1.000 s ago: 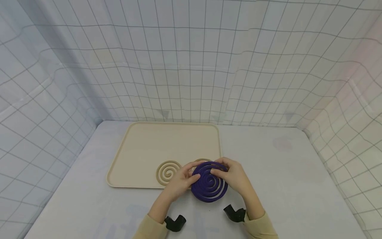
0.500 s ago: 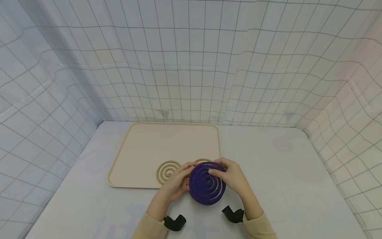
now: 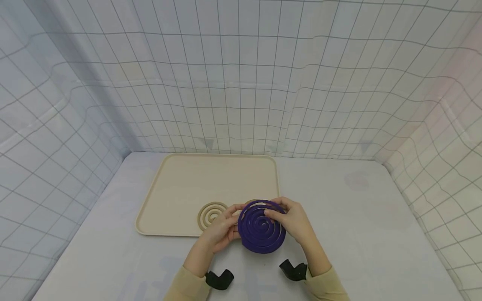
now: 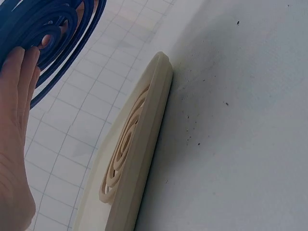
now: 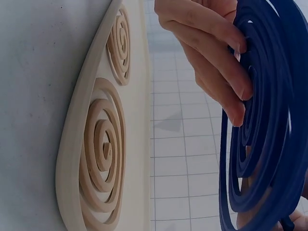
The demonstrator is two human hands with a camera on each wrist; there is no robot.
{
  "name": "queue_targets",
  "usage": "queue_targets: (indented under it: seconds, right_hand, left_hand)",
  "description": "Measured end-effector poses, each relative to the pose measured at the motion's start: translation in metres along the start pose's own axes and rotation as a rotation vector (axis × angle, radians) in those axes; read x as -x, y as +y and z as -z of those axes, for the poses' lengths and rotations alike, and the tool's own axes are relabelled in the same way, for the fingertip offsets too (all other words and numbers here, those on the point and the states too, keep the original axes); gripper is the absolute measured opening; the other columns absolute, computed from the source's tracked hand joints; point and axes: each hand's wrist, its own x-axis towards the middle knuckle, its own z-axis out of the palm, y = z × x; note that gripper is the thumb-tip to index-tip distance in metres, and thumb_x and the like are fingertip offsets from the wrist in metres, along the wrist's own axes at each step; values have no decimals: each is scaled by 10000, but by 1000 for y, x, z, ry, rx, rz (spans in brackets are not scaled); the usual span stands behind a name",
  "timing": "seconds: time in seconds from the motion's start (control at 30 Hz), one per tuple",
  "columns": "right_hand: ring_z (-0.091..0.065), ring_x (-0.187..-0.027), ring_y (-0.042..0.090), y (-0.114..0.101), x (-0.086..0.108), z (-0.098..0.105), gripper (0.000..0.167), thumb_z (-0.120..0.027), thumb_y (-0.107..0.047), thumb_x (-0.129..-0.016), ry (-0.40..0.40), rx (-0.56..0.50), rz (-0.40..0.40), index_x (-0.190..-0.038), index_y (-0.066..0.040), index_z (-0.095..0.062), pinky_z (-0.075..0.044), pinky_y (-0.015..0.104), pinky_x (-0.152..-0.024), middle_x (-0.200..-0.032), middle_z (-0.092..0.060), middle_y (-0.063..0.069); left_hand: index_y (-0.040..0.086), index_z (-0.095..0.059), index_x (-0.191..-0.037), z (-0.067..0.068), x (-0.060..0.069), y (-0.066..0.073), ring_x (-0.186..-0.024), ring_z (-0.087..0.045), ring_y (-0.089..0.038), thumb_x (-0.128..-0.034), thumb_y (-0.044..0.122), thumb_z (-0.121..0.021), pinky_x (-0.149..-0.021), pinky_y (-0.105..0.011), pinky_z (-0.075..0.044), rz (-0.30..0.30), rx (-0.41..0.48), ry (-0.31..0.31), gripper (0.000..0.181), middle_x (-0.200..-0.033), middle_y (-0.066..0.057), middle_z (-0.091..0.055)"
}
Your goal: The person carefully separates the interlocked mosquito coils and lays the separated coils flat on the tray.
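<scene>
A dark purple mosquito coil (image 3: 261, 230) is held up over the tray's front edge; it looks blue in the wrist views. Its turns overlap as if layered, but I cannot tell whether it is more than one coil. My right hand (image 3: 295, 219) pinches its upper right, thumb in front and fingers behind. At the coil's left edge is my left hand (image 3: 220, 230), whose fairly straight fingers (image 5: 231, 72) touch its underside in the right wrist view. Two tan mosquito coils lie on the tray: the left one (image 3: 211, 213) and the right one (image 5: 103, 151), mostly hidden in the head view.
A cream tray (image 3: 211, 175) lies on the white-covered table (image 3: 339, 209), left of centre. White grid-patterned curtains (image 3: 241, 83) enclose the back and sides. Black elbow-shaped pieces (image 3: 219, 279) sit at both sleeve cuffs.
My left thumb has come off the front of the purple coil, and that hand now touches it from the side and below. The coil has shifted slightly left in my right hand's pinch.
</scene>
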Motion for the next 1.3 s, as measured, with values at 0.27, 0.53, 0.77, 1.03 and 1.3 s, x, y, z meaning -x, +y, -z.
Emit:
queue_targets:
  seconds: [0.27,0.53,0.77,1.03,1.3]
  right_hand:
    - [-631,-760,100,0,0,-3,304,-803,-211,-821,39,-15,-33,-1065,-54,-712,-497,231,-718,-918,-748,75]
    - [-635,-740,98,0,0,-4,345,-797,-250,-829,21,4,-15,-1101,-61,-702,-493,237,-722,-902,-743,52]
    - [-678,-748,128,4,1,7,376,-736,-171,-882,-126,-41,-3,-1192,9,-621,-573,273,-714,-948,-741,129]
    - [-673,-710,126,2,1,10,218,-726,-136,-888,-132,-87,-29,-959,46,-629,-594,299,-710,-791,-724,91]
    - [-654,-678,117,3,-1,6,189,-740,-104,-868,-90,-132,-57,-940,48,-651,-590,313,-691,-745,-714,47]
  left_hand:
    - [95,-399,-1274,3,2,1,-832,-716,-65,-1030,40,-413,-709,-211,-580,-34,-120,-18,250,-991,49,-733]
    - [-41,-187,-1505,8,4,1,-863,-723,-82,-1023,28,-413,-736,-232,-586,-68,-144,-41,537,-1013,42,-740]
    - [-90,-159,-1512,7,7,5,-829,-717,-59,-1023,3,-393,-718,-212,-582,-99,-107,34,549,-979,66,-743]
    - [-168,-169,-1481,6,8,8,-880,-705,-45,-1044,58,-415,-752,-201,-576,-131,-118,27,550,-1048,84,-729]
    - [-195,-167,-1466,9,7,5,-937,-700,-50,-1050,78,-419,-783,-203,-571,-161,-116,13,558,-1094,79,-719]
